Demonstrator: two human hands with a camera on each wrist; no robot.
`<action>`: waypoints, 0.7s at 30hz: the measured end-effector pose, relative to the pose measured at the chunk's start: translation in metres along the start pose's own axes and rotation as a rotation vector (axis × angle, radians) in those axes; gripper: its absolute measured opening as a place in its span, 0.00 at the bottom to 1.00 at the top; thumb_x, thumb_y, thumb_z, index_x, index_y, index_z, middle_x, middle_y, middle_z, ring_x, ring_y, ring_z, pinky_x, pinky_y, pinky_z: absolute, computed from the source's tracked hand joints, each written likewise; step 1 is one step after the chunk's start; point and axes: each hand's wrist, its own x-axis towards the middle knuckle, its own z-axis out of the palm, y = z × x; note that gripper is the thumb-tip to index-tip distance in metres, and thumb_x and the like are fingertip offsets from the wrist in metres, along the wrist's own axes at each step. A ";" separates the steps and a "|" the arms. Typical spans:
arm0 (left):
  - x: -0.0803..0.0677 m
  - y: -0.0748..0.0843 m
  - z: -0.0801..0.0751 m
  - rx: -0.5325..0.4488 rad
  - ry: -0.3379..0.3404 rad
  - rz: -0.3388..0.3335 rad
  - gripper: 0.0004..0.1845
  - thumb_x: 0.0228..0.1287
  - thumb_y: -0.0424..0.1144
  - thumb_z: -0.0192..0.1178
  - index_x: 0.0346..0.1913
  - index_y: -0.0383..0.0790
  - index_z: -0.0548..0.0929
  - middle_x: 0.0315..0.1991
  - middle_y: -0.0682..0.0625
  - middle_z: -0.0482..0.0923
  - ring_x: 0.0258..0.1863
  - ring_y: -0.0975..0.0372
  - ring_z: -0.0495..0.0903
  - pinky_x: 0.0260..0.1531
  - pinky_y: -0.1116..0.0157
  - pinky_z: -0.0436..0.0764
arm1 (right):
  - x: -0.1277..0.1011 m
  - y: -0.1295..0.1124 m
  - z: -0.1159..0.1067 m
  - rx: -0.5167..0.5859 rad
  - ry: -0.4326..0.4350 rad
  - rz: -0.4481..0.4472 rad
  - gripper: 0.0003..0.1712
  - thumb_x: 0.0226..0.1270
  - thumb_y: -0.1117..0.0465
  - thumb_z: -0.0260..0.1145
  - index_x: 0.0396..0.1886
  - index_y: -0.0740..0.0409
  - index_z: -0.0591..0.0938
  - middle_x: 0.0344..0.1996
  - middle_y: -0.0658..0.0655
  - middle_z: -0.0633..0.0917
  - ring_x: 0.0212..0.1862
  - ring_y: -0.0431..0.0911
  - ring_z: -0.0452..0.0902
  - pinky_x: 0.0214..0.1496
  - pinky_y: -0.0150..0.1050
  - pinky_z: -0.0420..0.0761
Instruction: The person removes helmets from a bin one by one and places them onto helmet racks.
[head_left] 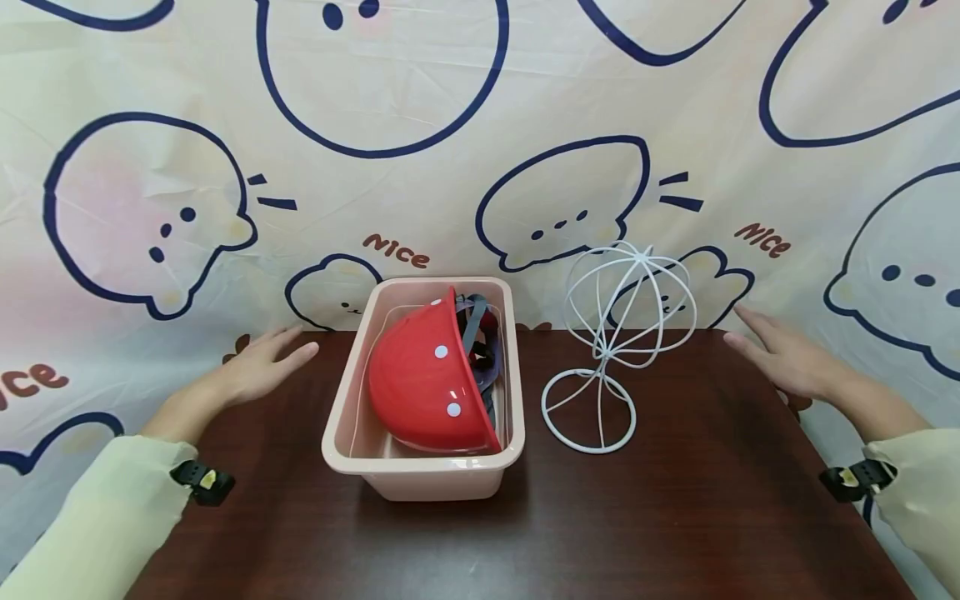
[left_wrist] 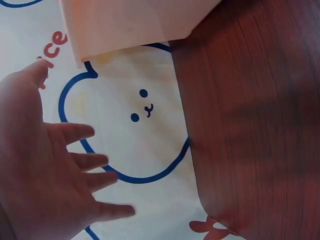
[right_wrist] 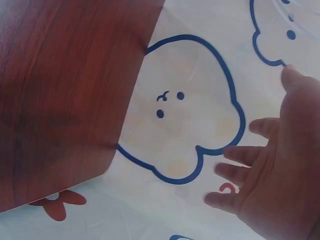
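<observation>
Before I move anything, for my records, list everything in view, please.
tub: 1, pale pink, on table
helmet: 1, red with white dots, in tub
strap: at least 1, grey, in helmet
wire stand: 1, white, right of tub
table: 1, dark brown, underneath
cloth: 1, cream with cartoons, behind table
wristbands: 2, black, one each side
sleeves: 2, pale green, one each side
left hand: 1, bare, left of tub
right hand: 1, bare, right of stand
</observation>
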 end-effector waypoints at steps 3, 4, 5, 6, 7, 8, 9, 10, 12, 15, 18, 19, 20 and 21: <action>-0.008 0.002 0.000 -0.094 -0.031 0.004 0.45 0.67 0.66 0.39 0.72 0.31 0.50 0.70 0.28 0.46 0.66 0.33 0.48 0.56 0.31 0.54 | -0.007 -0.007 -0.001 0.036 -0.013 -0.027 0.42 0.74 0.42 0.43 0.71 0.71 0.49 0.66 0.78 0.54 0.65 0.74 0.49 0.60 0.71 0.53; -0.010 0.003 -0.001 -0.122 -0.045 -0.002 0.46 0.66 0.66 0.39 0.72 0.31 0.50 0.70 0.29 0.47 0.66 0.34 0.49 0.56 0.32 0.56 | -0.009 -0.009 0.000 0.036 -0.015 -0.028 0.41 0.74 0.42 0.43 0.70 0.72 0.52 0.65 0.78 0.56 0.64 0.74 0.51 0.59 0.71 0.55; -0.013 0.003 -0.001 -0.156 -0.062 -0.009 0.46 0.66 0.66 0.40 0.72 0.32 0.49 0.70 0.29 0.47 0.65 0.34 0.53 0.55 0.33 0.59 | -0.011 -0.011 0.000 0.039 -0.011 -0.037 0.40 0.74 0.43 0.43 0.69 0.72 0.54 0.64 0.78 0.59 0.64 0.74 0.54 0.58 0.71 0.56; -0.016 0.004 -0.001 -0.191 -0.084 -0.019 0.46 0.65 0.66 0.42 0.72 0.33 0.49 0.69 0.29 0.48 0.63 0.35 0.59 0.54 0.34 0.63 | -0.013 -0.014 0.001 0.044 -0.008 -0.043 0.39 0.74 0.43 0.43 0.69 0.73 0.56 0.64 0.78 0.61 0.63 0.73 0.55 0.58 0.71 0.58; -0.018 0.004 0.000 -0.236 -0.108 -0.023 0.46 0.65 0.65 0.43 0.73 0.34 0.48 0.69 0.29 0.49 0.61 0.36 0.64 0.53 0.35 0.65 | -0.015 -0.016 0.002 0.043 -0.003 -0.047 0.39 0.75 0.43 0.43 0.68 0.72 0.57 0.63 0.78 0.62 0.62 0.73 0.57 0.57 0.70 0.59; -0.020 0.004 0.000 -0.288 -0.134 -0.025 0.45 0.65 0.64 0.45 0.73 0.35 0.48 0.69 0.29 0.50 0.57 0.38 0.69 0.52 0.36 0.68 | -0.016 -0.018 0.003 0.050 -0.001 -0.052 0.38 0.75 0.44 0.43 0.68 0.72 0.58 0.63 0.77 0.63 0.62 0.72 0.57 0.57 0.70 0.59; -0.022 0.005 0.001 -0.343 -0.161 -0.026 0.44 0.66 0.62 0.48 0.73 0.36 0.47 0.68 0.29 0.51 0.54 0.40 0.74 0.51 0.38 0.70 | -0.018 -0.021 0.004 0.062 0.001 -0.060 0.37 0.75 0.44 0.43 0.67 0.71 0.60 0.62 0.77 0.64 0.62 0.72 0.58 0.57 0.70 0.60; -0.024 0.005 0.003 -0.407 -0.192 -0.022 0.43 0.66 0.59 0.50 0.73 0.37 0.47 0.68 0.29 0.53 0.51 0.43 0.77 0.51 0.40 0.72 | -0.019 -0.023 0.005 0.078 -0.002 -0.065 0.36 0.75 0.44 0.42 0.67 0.70 0.61 0.62 0.76 0.64 0.62 0.71 0.58 0.57 0.70 0.60; -0.027 0.005 0.006 -0.546 -0.242 -0.012 0.41 0.66 0.53 0.53 0.73 0.37 0.48 0.66 0.29 0.56 0.48 0.47 0.80 0.49 0.43 0.75 | -0.022 -0.028 0.008 0.098 -0.012 -0.070 0.35 0.75 0.45 0.42 0.67 0.69 0.62 0.63 0.75 0.65 0.62 0.71 0.59 0.56 0.69 0.61; -0.028 0.007 0.010 -0.713 -0.289 0.006 0.39 0.66 0.46 0.56 0.72 0.37 0.49 0.64 0.30 0.61 0.51 0.50 0.79 0.45 0.46 0.78 | -0.027 -0.037 0.011 0.126 -0.034 -0.068 0.34 0.75 0.45 0.44 0.68 0.65 0.63 0.62 0.74 0.66 0.61 0.70 0.62 0.54 0.69 0.63; -0.030 0.009 0.014 -0.798 -0.322 0.011 0.40 0.65 0.42 0.58 0.72 0.36 0.49 0.62 0.30 0.64 0.52 0.49 0.78 0.43 0.46 0.79 | -0.033 -0.048 0.014 0.138 -0.044 -0.072 0.32 0.74 0.44 0.46 0.67 0.62 0.64 0.61 0.71 0.69 0.59 0.67 0.66 0.52 0.68 0.68; -0.030 0.010 0.015 -0.809 -0.333 0.014 0.40 0.64 0.41 0.59 0.72 0.35 0.49 0.62 0.30 0.65 0.51 0.48 0.78 0.42 0.46 0.79 | -0.035 -0.052 0.015 0.144 -0.046 -0.079 0.32 0.74 0.44 0.46 0.67 0.60 0.65 0.61 0.70 0.70 0.58 0.66 0.67 0.51 0.67 0.69; -0.030 0.011 0.016 -0.818 -0.341 0.013 0.40 0.64 0.40 0.59 0.72 0.35 0.49 0.61 0.31 0.66 0.51 0.48 0.79 0.43 0.46 0.79 | -0.036 -0.057 0.016 0.157 -0.049 -0.090 0.31 0.74 0.45 0.47 0.67 0.60 0.65 0.61 0.69 0.71 0.58 0.65 0.68 0.51 0.66 0.70; -0.030 0.011 0.017 -0.825 -0.350 0.012 0.39 0.64 0.40 0.59 0.72 0.35 0.49 0.60 0.31 0.67 0.51 0.48 0.79 0.42 0.46 0.79 | -0.037 -0.061 0.017 0.166 -0.052 -0.101 0.31 0.74 0.45 0.47 0.67 0.59 0.65 0.60 0.68 0.71 0.58 0.64 0.69 0.52 0.65 0.70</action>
